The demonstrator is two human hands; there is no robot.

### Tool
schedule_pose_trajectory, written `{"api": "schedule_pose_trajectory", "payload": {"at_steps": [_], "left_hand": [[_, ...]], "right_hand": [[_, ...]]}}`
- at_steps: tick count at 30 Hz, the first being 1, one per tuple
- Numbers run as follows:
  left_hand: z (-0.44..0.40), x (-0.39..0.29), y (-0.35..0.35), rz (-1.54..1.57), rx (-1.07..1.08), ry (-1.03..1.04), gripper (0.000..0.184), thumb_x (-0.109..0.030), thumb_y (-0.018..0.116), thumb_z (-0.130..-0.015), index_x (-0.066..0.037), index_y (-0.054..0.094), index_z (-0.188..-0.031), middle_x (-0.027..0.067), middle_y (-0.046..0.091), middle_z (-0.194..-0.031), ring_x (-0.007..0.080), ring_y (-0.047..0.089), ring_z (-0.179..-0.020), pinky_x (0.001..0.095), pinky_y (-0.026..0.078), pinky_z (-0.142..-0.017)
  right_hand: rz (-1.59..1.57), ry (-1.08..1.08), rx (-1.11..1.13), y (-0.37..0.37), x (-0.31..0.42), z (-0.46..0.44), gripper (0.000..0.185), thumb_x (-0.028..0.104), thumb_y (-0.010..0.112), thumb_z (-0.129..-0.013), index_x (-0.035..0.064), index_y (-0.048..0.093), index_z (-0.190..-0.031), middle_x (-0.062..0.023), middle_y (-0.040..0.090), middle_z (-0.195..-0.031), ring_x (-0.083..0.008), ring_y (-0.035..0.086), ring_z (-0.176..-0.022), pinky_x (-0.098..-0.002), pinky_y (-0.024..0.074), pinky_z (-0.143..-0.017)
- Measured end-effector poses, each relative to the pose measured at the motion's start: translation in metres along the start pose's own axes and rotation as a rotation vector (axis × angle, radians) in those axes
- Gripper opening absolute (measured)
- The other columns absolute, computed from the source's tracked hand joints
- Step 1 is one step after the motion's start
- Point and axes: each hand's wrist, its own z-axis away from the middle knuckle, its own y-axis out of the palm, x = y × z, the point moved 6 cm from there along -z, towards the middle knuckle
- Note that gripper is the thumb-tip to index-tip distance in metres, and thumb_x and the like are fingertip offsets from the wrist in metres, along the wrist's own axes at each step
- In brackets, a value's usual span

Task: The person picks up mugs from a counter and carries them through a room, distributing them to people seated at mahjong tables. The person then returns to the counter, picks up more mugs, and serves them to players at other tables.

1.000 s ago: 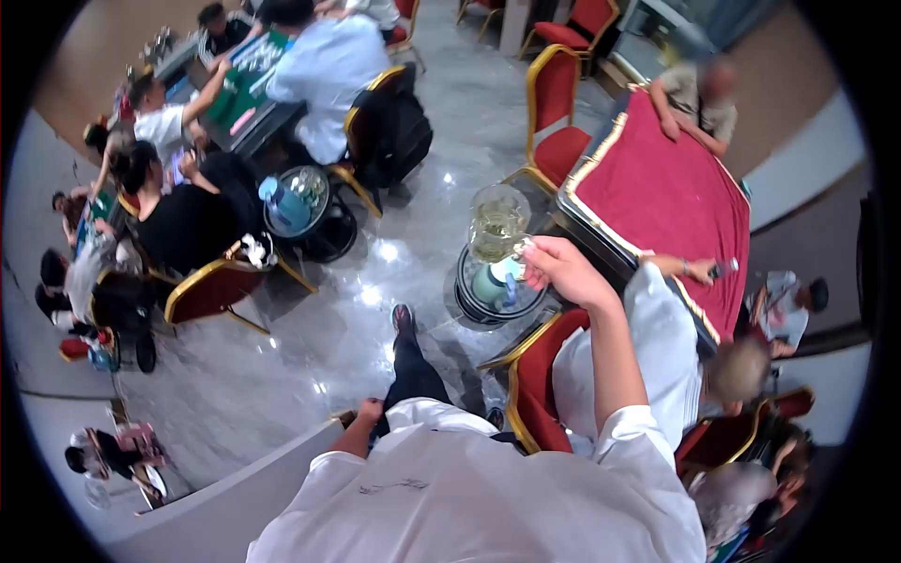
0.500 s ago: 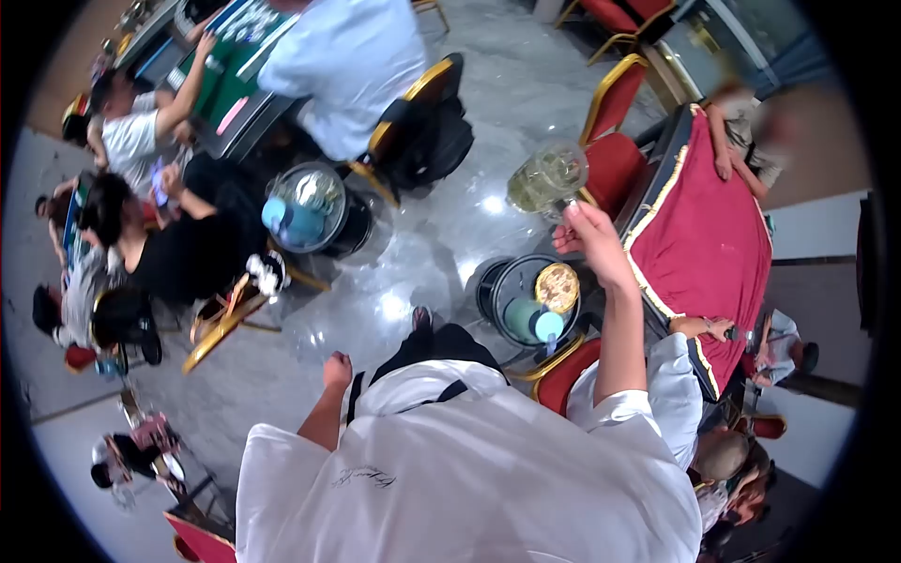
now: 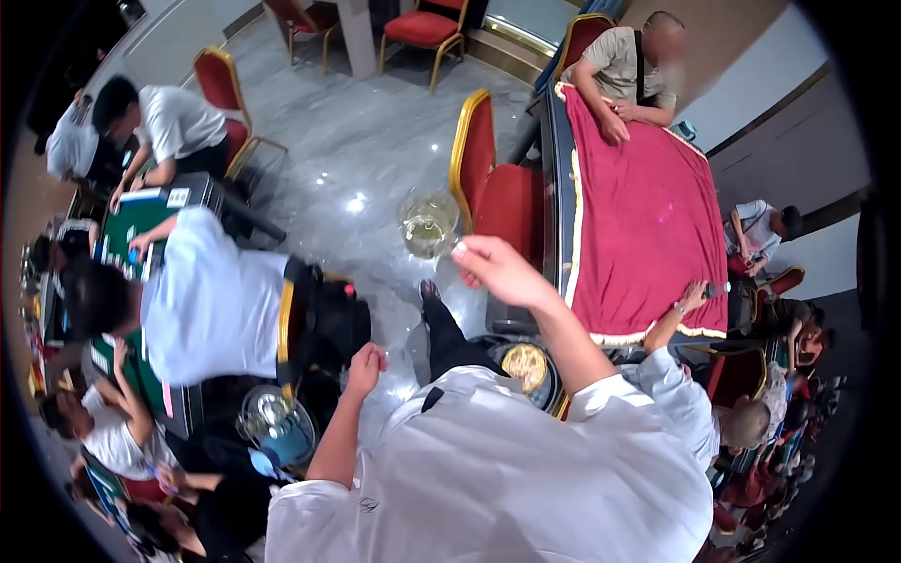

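Observation:
My right hand (image 3: pixel 502 270) reaches out ahead, its fingers wrapped round the handle of a clear glass pitcher (image 3: pixel 427 225). Pale yellow-green liquid shows inside the pitcher, which hangs over the grey floor beside a red chair (image 3: pixel 507 202). Low at my left side, my left hand (image 3: pixel 366 369) is loosely curled closed with nothing in it. A round stand (image 3: pixel 554 371) near my right hip carries a round yellowish-brown dish (image 3: pixel 525 367), partly covered by my arm and shirt.
To the right stands a table under a red cloth (image 3: pixel 643 225), with a person seated at its far end and another person's hand on it. People sit around a green game table (image 3: pixel 127 225) on the left. Another stand with a tray (image 3: pixel 280 422) is at lower left.
My view has moved forward and turned. The pitcher, still in my right hand, now sits further left in view, near the red chair. My left hand has come up somewhat.

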Motion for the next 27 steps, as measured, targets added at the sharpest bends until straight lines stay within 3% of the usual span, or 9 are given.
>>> {"api": "schedule_pose_trajectory", "payload": {"at_steps": [4,8,12,18,19,22,24,25,27], "left_hand": [[-0.085,-0.019,-0.038,-0.032,-0.015,-0.201,0.02,-0.007,0.038,-0.082,0.002,0.052,-0.07,0.0069,0.055,-0.058,0.0139,0.053,-0.053,0.0274,0.044,-0.052],[-0.158,-0.079,-0.068,0.019,-0.04,-0.179,0.021,-0.012,0.046,-0.082,0.002,0.058,-0.07,0.01,0.059,-0.061,0.0147,0.055,-0.055,0.0292,0.044,-0.054],[-0.249,-0.124,-0.102,-0.207,-0.056,-0.089,0.029,-0.021,0.052,-0.086,0.001,0.058,-0.068,0.011,0.056,-0.058,0.0135,0.053,-0.054,0.0299,0.042,-0.054],[-0.399,-0.146,-0.174,0.032,-0.269,-0.064,0.006,-0.002,0.051,-0.08,0.001,0.056,-0.08,0.0076,0.06,-0.07,0.011,0.059,-0.066,0.0242,0.047,-0.064],[-0.427,-0.143,-0.187,0.137,-0.259,-0.152,0.004,-0.001,0.053,-0.078,0.001,0.056,-0.08,0.0073,0.06,-0.071,0.0107,0.06,-0.069,0.024,0.047,-0.065],[-0.511,-0.134,-0.229,0.112,-0.234,-0.066,0.005,-0.009,0.056,-0.081,-0.004,0.056,-0.079,0.0045,0.058,-0.067,0.0111,0.053,-0.062,0.0258,0.044,-0.06],[-0.562,-0.171,-0.274,-0.143,-0.235,-0.149,0.016,-0.017,0.057,-0.081,-0.004,0.052,-0.073,0.0088,0.054,-0.064,0.0157,0.049,-0.058,0.0307,0.042,-0.057],[-0.613,-0.2,-0.313,-0.085,-0.221,-0.164,0.023,-0.022,0.057,-0.081,-0.004,0.047,-0.07,0.0116,0.052,-0.062,0.0189,0.049,-0.057,0.0337,0.041,-0.056],[-0.666,-0.23,-0.352,-0.053,-0.265,-0.061,0.016,-0.015,0.058,-0.077,-0.004,0.047,-0.073,0.01,0.05,-0.06,0.019,0.048,-0.055,0.0342,0.041,-0.054]], "right_hand": [[0.15,-0.081,-0.051,-0.042,0.021,-0.088,0.031,0.026,0.048,-0.09,0.0014,0.046,-0.071,-0.0026,0.046,-0.057,-0.0102,0.043,-0.055,-0.0273,0.0367,-0.053],[0.065,-0.002,-0.069,-0.066,0.04,-0.179,0.03,0.025,0.048,-0.089,0.0017,0.047,-0.071,-0.0009,0.045,-0.057,-0.0081,0.042,-0.055,-0.0252,0.0355,-0.051],[0.029,0.058,-0.008,-0.09,0.039,-0.283,0.025,0.02,0.045,-0.092,0.0044,0.048,-0.073,0.0007,0.05,-0.064,-0.0072,0.048,-0.059,-0.0217,0.0398,-0.056],[-0.096,0.079,-0.021,-0.118,0.055,-0.449,0.022,0.017,0.047,-0.09,0.0005,0.051,-0.075,-0.001,0.053,-0.064,-0.0082,0.049,-0.06,-0.023,0.041,-0.057],[-0.083,0.108,-0.032,-0.119,0.062,-0.48,0.021,0.016,0.047,-0.09,0.0006,0.052,-0.076,-0.0013,0.054,-0.066,-0.0083,0.05,-0.061,-0.0231,0.0412,-0.058],[-0.016,0.071,0.033,-0.132,0.06,-0.579,0.022,0.017,0.047,-0.09,0.0005,0.053,-0.076,-0.0026,0.056,-0.068,-0.0094,0.052,-0.062,-0.0239,0.0435,-0.06],[-0.094,0.191,-0.015,-0.132,0.082,-0.644,0.024,0.02,0.047,-0.091,0.0013,0.052,-0.076,-0.0039,0.056,-0.068,-0.0107,0.053,-0.062,-0.0254,0.0449,-0.06],[-0.081,0.194,0.024,-0.129,0.106,-0.705,0.026,0.022,0.047,-0.091,0.0017,0.052,-0.076,-0.0045,0.056,-0.069,-0.0114,0.053,-0.062,-0.0259,0.0454,-0.059],[-0.06,0.157,0.055,-0.124,0.128,-0.774,0.029,0.026,0.046,-0.091,0.0022,0.052,-0.077,-0.0057,0.056,-0.069,-0.0129,0.055,-0.061,-0.0263,0.0461,-0.058]]}}
